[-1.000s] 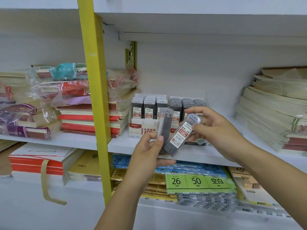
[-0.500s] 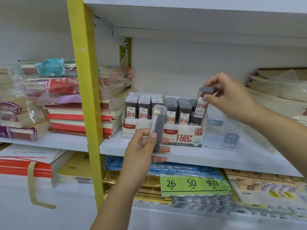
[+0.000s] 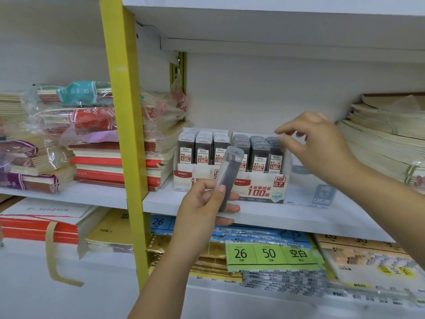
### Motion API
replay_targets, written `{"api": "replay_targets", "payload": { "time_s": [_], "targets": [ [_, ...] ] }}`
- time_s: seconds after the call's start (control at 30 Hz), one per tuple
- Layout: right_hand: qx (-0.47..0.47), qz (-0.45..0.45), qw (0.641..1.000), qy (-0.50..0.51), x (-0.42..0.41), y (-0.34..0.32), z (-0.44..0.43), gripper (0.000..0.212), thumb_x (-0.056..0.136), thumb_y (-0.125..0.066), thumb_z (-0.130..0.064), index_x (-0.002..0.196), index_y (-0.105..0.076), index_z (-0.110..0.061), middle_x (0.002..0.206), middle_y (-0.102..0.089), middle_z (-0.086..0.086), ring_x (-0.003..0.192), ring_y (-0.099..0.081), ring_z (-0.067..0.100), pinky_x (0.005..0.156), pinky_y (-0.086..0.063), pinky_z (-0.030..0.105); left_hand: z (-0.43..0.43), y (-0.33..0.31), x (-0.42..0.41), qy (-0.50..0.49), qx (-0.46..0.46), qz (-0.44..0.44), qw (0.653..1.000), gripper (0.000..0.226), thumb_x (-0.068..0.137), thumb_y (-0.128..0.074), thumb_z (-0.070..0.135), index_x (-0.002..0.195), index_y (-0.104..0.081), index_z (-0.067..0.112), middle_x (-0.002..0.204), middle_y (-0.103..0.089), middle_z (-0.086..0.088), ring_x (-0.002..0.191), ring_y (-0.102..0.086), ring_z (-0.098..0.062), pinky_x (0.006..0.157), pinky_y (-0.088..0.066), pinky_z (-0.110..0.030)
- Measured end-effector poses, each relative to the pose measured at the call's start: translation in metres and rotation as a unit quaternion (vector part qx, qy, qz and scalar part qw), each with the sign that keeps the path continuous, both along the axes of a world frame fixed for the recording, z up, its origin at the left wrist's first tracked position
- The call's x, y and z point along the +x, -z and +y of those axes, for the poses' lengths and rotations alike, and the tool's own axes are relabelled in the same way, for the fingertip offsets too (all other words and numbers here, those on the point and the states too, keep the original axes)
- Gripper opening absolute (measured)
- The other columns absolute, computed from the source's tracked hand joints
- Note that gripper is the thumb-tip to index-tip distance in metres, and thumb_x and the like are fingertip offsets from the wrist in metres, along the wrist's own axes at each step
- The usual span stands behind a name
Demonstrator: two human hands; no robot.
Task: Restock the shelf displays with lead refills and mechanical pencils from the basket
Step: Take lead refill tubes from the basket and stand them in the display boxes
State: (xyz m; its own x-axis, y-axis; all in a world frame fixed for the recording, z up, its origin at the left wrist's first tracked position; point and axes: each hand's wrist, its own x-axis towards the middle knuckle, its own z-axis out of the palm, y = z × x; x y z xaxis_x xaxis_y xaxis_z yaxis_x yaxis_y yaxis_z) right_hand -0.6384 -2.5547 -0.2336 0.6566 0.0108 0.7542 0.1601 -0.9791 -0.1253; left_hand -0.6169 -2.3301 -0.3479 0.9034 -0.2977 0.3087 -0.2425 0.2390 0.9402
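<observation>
Your left hand (image 3: pixel 202 203) pinches a clear, flat-sided plastic lead refill case (image 3: pixel 230 173), dark inside, tilted in front of the white cardboard display box (image 3: pixel 259 187) on the white shelf (image 3: pixel 161 201). Half a second ago your right hand (image 3: pixel 322 146) held a labelled case over that box; now its fingers hang loosely parted above the box's right row, holding nothing. The box reads "HB 0.7" and "100"; cases left of it read "0.5".
</observation>
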Motion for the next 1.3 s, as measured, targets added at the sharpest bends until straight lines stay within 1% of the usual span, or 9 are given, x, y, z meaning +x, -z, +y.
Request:
{"api": "replay_targets", "payload": {
  "time_s": [0.1, 0.2, 0.43, 0.7, 0.9, 1.0, 1.1, 1.2, 1.3],
  "targets": [
    [0.137, 0.101, 0.975, -0.144, -0.020, 0.014, 0.031, 0.021, 0.085, -0.059, -0.041, 0.106, -0.063, -0.040, 0.076, -0.064, -0.015, 0.071, -0.061, -0.002, 0.062, -0.047, 0.010, -0.003, -0.002, -0.005, 0.005, 0.004, -0.015, 1.000, 0.007, 0.101, -0.055, 0.022, 0.103, -0.061, 0.018, 0.091, -0.079, 0.006, 0.079, -0.076, -0.014, 0.058, -0.060, -0.024],
    [0.258, 0.174, 0.924, -0.224, -0.026, 0.030, 0.052, 0.017, 0.095, -0.053, -0.031, 0.110, -0.060, -0.035, 0.081, -0.069, -0.009, 0.064, -0.066, 0.014, 0.057, -0.053, 0.027, -0.006, 0.000, -0.012, -0.001, 0.011, -0.044, 0.999, 0.006, 0.096, -0.064, 0.017, 0.096, -0.067, 0.021, 0.090, -0.078, 0.003, 0.081, -0.075, -0.016, 0.061, -0.061, -0.027],
    [0.413, 0.188, 0.849, -0.271, -0.029, 0.040, 0.043, 0.031, 0.102, -0.036, -0.009, 0.109, -0.064, -0.021, 0.103, -0.071, 0.006, 0.085, -0.069, 0.026, 0.079, -0.057, 0.039, -0.002, -0.001, -0.016, 0.047, -0.020, -0.018, 0.999, 0.023, 0.088, -0.072, 0.022, 0.107, -0.073, 0.034, 0.102, -0.075, 0.012, 0.095, -0.072, -0.010, 0.066, -0.060, -0.025],
    [0.405, 0.207, 0.856, -0.246, -0.030, 0.051, 0.032, 0.035, 0.100, -0.041, -0.007, 0.117, -0.062, -0.029, 0.106, -0.074, 0.001, 0.098, -0.069, 0.028, 0.096, -0.050, 0.049, -0.012, 0.003, -0.013, 0.030, -0.006, -0.012, 0.999, 0.041, 0.086, -0.073, 0.000, 0.101, -0.071, 0.038, 0.098, -0.075, 0.022, 0.092, -0.069, 0.004, 0.069, -0.059, -0.021],
    [0.330, 0.169, 0.892, -0.260, -0.034, 0.044, 0.028, 0.030, 0.095, -0.057, -0.013, 0.111, -0.065, -0.036, 0.094, -0.076, -0.001, 0.077, -0.070, 0.012, 0.067, -0.055, 0.025, -0.020, 0.001, -0.008, 0.011, 0.001, -0.042, 0.999, 0.041, 0.086, -0.074, 0.003, 0.102, -0.071, 0.041, 0.099, -0.075, 0.016, 0.089, -0.069, -0.003, 0.071, -0.060, -0.023],
    [0.323, 0.061, 0.919, -0.218, -0.033, 0.016, 0.008, 0.024, 0.092, -0.061, -0.020, 0.105, -0.060, -0.040, 0.090, -0.075, -0.007, 0.077, -0.069, 0.010, 0.068, -0.053, 0.028, -0.022, -0.002, -0.002, -0.068, 0.050, -0.128, 0.988, 0.037, 0.090, -0.071, 0.014, 0.113, -0.066, 0.043, 0.103, -0.070, 0.019, 0.097, -0.063, 0.004, 0.082, -0.057, -0.018],
    [0.279, -0.022, 0.945, -0.170, -0.028, -0.013, -0.016, 0.023, 0.092, -0.063, -0.017, 0.095, -0.051, -0.036, 0.084, -0.073, -0.013, 0.079, -0.067, 0.010, 0.077, -0.051, 0.037, -0.019, 0.000, 0.007, -0.194, 0.179, -0.289, 0.920, 0.039, 0.097, -0.062, 0.026, 0.134, -0.056, 0.037, 0.131, -0.052, 0.025, 0.123, -0.042, 0.011, 0.106, -0.033, -0.008],
    [0.151, -0.005, 0.984, -0.096, -0.017, -0.019, -0.023, 0.026, 0.090, -0.065, -0.020, 0.090, -0.049, -0.039, 0.080, -0.068, -0.025, 0.077, -0.063, -0.005, 0.075, -0.048, 0.023, -0.021, 0.009, 0.015, -0.210, 0.318, -0.379, 0.843, 0.054, 0.102, -0.051, 0.035, 0.153, -0.033, 0.032, 0.156, -0.026, 0.020, 0.146, -0.004, 0.007, 0.116, 0.004, -0.010],
    [0.065, 0.047, 0.994, -0.074, -0.006, -0.016, -0.017, 0.024, 0.089, -0.066, -0.019, 0.093, -0.051, -0.037, 0.085, -0.062, -0.021, 0.080, -0.060, -0.002, 0.072, -0.046, 0.022, -0.025, 0.017, 0.019, -0.200, 0.370, -0.399, 0.815, 0.061, 0.103, -0.045, 0.039, 0.157, -0.018, 0.033, 0.165, -0.009, 0.014, 0.150, 0.012, 0.000, 0.122, 0.007, -0.027]
  ]
}}
